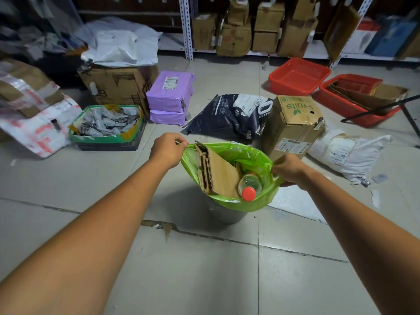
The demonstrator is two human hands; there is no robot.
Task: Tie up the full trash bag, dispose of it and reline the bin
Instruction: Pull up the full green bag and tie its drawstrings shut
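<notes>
Both hands on the green trash bag (256, 202), which sits in the grey bin (223, 212) on the tiled floor (204, 269). My left hand (167, 150) pinches the bag's far-left rim, fingers closed on the plastic. My right hand (289, 169) is clenched around a bunched bit of rim on the right side. Bag mouth is open between them, not tied. Inside: folded cardboard (216, 171) standing on edge at left, a clear bottle (249, 184) with a red cap (248, 193) beside it, cap toward me. Bag rim is pulled up above the bin's top edge. Just behind the bin: a "Fruits" carton (293, 123) tipped on its side, a dark printed sack (229, 117), purple parcels (169, 97). Red baskets (297, 76) further back right, near the shelving.
</notes>
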